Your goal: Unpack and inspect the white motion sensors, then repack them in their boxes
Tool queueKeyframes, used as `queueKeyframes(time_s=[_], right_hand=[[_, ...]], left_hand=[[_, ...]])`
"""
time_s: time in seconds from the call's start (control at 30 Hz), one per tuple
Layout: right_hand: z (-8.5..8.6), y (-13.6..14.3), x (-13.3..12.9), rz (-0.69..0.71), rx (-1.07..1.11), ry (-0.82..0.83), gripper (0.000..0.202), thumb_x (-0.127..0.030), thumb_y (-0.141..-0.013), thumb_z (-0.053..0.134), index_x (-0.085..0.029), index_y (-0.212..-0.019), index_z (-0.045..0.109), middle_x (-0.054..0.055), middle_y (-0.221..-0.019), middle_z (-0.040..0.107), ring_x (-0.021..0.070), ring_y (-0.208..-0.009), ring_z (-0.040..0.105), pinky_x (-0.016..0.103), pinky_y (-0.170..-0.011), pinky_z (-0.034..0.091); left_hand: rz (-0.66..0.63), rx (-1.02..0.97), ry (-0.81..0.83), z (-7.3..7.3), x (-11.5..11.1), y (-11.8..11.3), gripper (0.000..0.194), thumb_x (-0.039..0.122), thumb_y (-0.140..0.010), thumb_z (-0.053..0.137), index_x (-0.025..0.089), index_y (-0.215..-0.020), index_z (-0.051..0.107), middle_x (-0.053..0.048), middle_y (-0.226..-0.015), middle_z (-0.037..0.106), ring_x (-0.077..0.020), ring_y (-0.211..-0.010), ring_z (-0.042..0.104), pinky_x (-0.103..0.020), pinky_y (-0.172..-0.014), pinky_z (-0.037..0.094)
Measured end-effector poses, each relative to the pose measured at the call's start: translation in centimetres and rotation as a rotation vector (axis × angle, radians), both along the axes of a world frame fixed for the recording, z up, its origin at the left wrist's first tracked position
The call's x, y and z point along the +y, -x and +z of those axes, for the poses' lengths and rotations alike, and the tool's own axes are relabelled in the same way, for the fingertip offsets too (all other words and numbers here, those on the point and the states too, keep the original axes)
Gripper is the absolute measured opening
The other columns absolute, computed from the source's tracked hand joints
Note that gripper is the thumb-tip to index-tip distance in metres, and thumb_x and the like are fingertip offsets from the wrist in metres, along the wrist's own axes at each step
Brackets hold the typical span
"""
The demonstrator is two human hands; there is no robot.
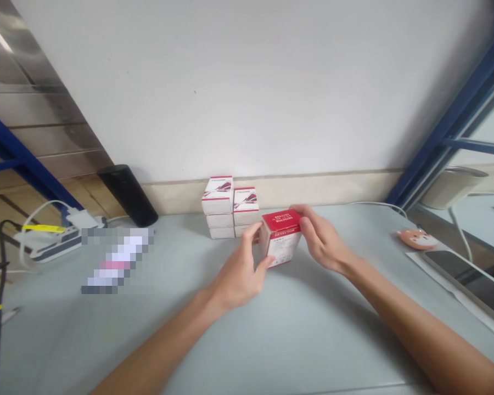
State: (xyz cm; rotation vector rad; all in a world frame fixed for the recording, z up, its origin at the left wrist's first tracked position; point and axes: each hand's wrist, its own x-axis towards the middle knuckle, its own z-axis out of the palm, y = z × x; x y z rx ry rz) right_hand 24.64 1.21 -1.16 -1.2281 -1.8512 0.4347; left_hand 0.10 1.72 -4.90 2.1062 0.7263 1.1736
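Observation:
Between my two hands is a small red and white carton (283, 247) with "DETECTOR" printed on its red top and upper front edge. My left hand (245, 269) grips its left side, the thumb at the lower front and the fingers partly hidden behind it. On the upper right side, my right hand (321, 237) has its thumb near the top corner and its fingers around the back. Just behind and to the left stand stacked white cartons with red edges: a taller stack (218, 206) and a lower stack (246, 203) beside it, partly covered by my left hand.
A black cylinder (129, 195) leans at the back left, near a power strip (61, 244) with cables. A pixelated flat item (117, 260) lies on the left of the grey table (304, 340). An orange animal-shaped item (417, 238) and a dark flat device (465, 280) are at the right.

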Motion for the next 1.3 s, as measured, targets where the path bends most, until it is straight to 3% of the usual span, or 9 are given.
queueKeyframes(time_s=[0.2,0.33,0.53,0.7,0.77,0.9,1.1,1.2,1.3], right_hand=[[0.6,-0.2,-0.2,-0.033,-0.066,0.024,0.044,-0.059,-0.110,0.031,-0.027,-0.122,0.059,0.004,-0.099,0.077,0.0258,-0.086,0.071,0.037,-0.075,0.053],[1.0,-0.3,-0.3,-0.058,-0.147,0.048,0.044,-0.058,-0.110,0.030,-0.027,-0.114,0.061,0.003,-0.091,0.076,0.0242,-0.077,0.068,0.036,-0.070,0.050],[0.9,-0.5,-0.1,-0.072,-0.187,0.056,0.045,-0.058,-0.110,0.029,-0.027,-0.114,0.063,0.003,-0.091,0.077,0.0246,-0.076,0.069,0.036,-0.069,0.051],[0.1,-0.1,0.0,0.026,-0.111,0.058,0.047,-0.057,-0.109,0.036,-0.030,-0.145,0.051,0.008,-0.127,0.075,0.0284,-0.108,0.072,0.042,-0.090,0.056],[0.1,0.4,-0.1,0.079,-0.084,0.035,0.050,-0.055,-0.107,0.045,-0.030,-0.150,0.047,0.009,-0.137,0.071,0.0289,-0.116,0.070,0.044,-0.096,0.056],[0.5,1.1,-0.7,0.073,-0.088,-0.006,0.040,-0.050,-0.101,0.058,-0.028,-0.134,0.052,0.009,-0.120,0.073,0.0282,-0.105,0.070,0.043,-0.092,0.057],[1.1,1.3,-1.2,0.125,-0.054,-0.017,0.032,-0.046,-0.097,0.061,-0.026,-0.119,0.050,0.005,-0.100,0.067,0.0225,-0.086,0.062,0.038,-0.080,0.055],[1.4,1.2,-1.1,0.129,0.049,-0.001,0.029,-0.053,-0.101,0.054,-0.025,-0.109,0.053,0.003,-0.095,0.065,0.0212,-0.084,0.060,0.036,-0.078,0.053],[1.8,1.1,-1.1,0.066,0.176,0.036,0.046,-0.063,-0.106,0.038,-0.025,-0.090,0.057,0.003,-0.085,0.063,0.0215,-0.080,0.060,0.035,-0.076,0.052]], left_hand=[[-0.027,0.126,0.048,1.3,-0.6,0.2,0.072,0.022,-0.104,0.052,0.031,-0.165,0.014,-0.017,-0.160,0.050,-0.0333,-0.144,0.056,-0.056,-0.115,0.052],[-0.057,0.200,0.078,1.5,-0.8,0.4,0.080,0.019,-0.104,0.051,0.029,-0.169,0.004,-0.019,-0.152,0.057,-0.0341,-0.138,0.062,-0.053,-0.106,0.059],[-0.082,0.207,0.101,0.9,-0.5,0.5,0.085,0.015,-0.101,0.052,0.031,-0.169,0.003,-0.020,-0.163,0.046,-0.0336,-0.142,0.059,-0.049,-0.106,0.060],[0.016,0.184,0.064,1.1,0.3,1.0,0.072,0.019,-0.101,0.055,0.029,-0.162,0.017,-0.020,-0.163,0.044,-0.0336,-0.144,0.056,-0.055,-0.114,0.053],[0.030,0.170,0.039,1.2,0.5,1.2,0.068,0.022,-0.102,0.055,0.028,-0.160,0.019,-0.019,-0.162,0.045,-0.0330,-0.142,0.056,-0.056,-0.116,0.051],[0.008,0.125,0.011,1.1,0.3,1.1,0.074,0.027,-0.102,0.061,0.030,-0.161,0.016,-0.018,-0.158,0.050,-0.0326,-0.140,0.059,-0.055,-0.116,0.051],[0.043,0.026,-0.066,0.1,0.5,0.3,0.072,0.026,-0.101,0.063,0.034,-0.161,0.024,-0.014,-0.159,0.051,-0.0320,-0.144,0.056,-0.052,-0.117,0.051],[0.045,0.029,-0.097,0.0,0.4,0.1,0.072,0.023,-0.100,0.064,0.035,-0.160,0.025,-0.013,-0.157,0.051,-0.0312,-0.143,0.056,-0.053,-0.117,0.051],[0.015,0.063,-0.200,0.6,0.0,0.1,0.075,0.020,-0.099,0.065,0.037,-0.159,0.024,-0.013,-0.150,0.054,-0.0294,-0.136,0.061,-0.052,-0.113,0.054]])
